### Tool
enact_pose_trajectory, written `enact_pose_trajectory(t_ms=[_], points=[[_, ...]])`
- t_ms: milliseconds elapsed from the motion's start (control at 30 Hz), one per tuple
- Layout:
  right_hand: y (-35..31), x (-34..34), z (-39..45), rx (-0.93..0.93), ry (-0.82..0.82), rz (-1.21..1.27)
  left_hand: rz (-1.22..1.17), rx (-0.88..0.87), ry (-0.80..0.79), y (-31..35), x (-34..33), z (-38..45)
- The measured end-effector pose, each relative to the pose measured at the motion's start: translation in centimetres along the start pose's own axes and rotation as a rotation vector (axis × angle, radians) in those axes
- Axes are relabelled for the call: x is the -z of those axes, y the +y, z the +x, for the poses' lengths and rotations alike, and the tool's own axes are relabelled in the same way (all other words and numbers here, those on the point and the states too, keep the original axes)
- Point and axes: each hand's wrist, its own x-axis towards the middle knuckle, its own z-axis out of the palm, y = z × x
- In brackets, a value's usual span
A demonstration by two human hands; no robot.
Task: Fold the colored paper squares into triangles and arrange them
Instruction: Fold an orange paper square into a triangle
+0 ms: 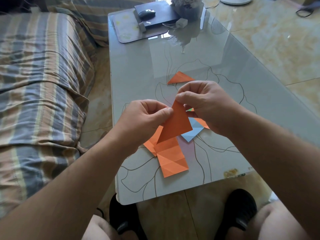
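An orange paper folded into a triangle [174, 125] is held in the air above the glass table [138, 70]. My left hand [143, 116] pinches its left edge and my right hand [204, 103] pinches its top corner. Under it lie creased orange squares [170, 160], a light blue square [193, 131] and a sliver of green paper [190, 110], overlapping in a loose pile. A finished orange triangle [180, 78] lies flat farther back on the table.
A sofa with a striped cover [43, 84] runs along the left. At the table's far end are a mouse pad [131, 26], a black laptop [155, 14] with a mouse [146, 13] on it, and a plant pot [188, 7]. My knees and black shoes [240, 208] are below the near edge.
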Motion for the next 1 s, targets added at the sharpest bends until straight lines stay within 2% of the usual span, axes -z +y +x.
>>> enact_pose_trajectory(t_ms=[1000], points=[[0.3, 1.8, 1.2, -0.017, 0.127, 0.014, 0.179, 0.102, -0.126, 0.1, 0.7, -0.2]])
